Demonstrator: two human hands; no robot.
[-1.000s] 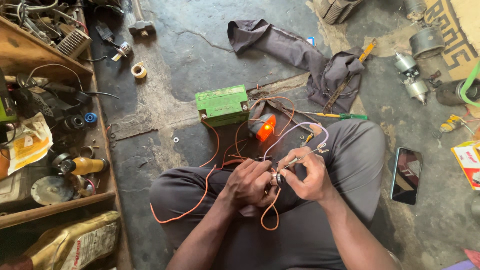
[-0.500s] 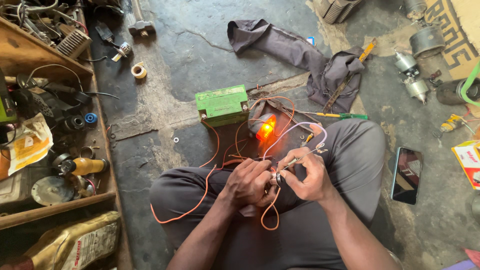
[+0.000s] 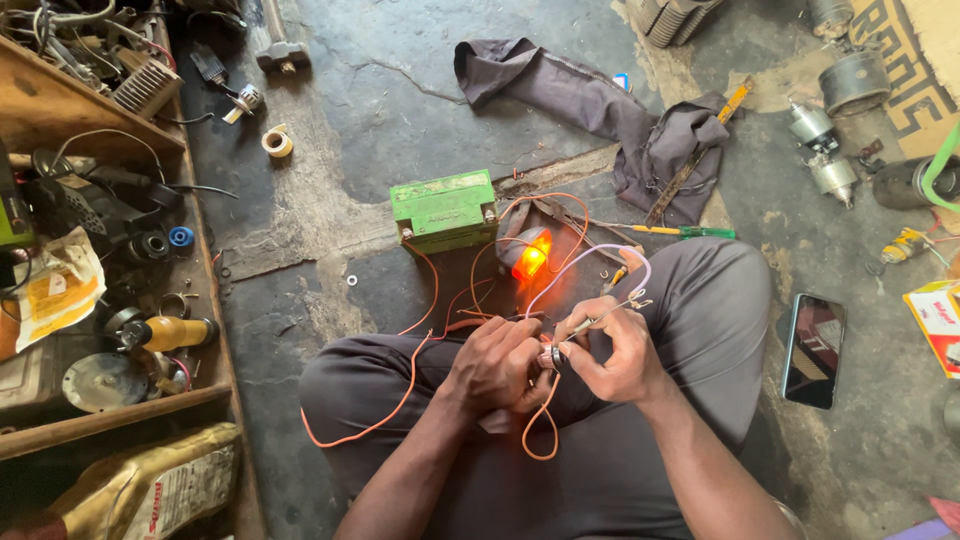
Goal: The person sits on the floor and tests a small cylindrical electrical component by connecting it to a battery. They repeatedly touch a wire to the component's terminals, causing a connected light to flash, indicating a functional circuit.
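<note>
Seated on the floor, the left hand (image 3: 497, 366) and right hand (image 3: 612, 352) pinch orange wires (image 3: 415, 370) together over the lap, seemingly completing the circuit from the green battery (image 3: 443, 209) to the glowing lamp (image 3: 530, 257).

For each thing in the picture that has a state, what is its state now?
Orange lamp: lit, glowing.
Green battery: upright on the floor, orange wires run to it.
Phone: screen dark, lying flat.
Grey cloth: crumpled on the floor.
Left hand: closed on the orange wires.
Right hand: pinching a thin probe.
</note>
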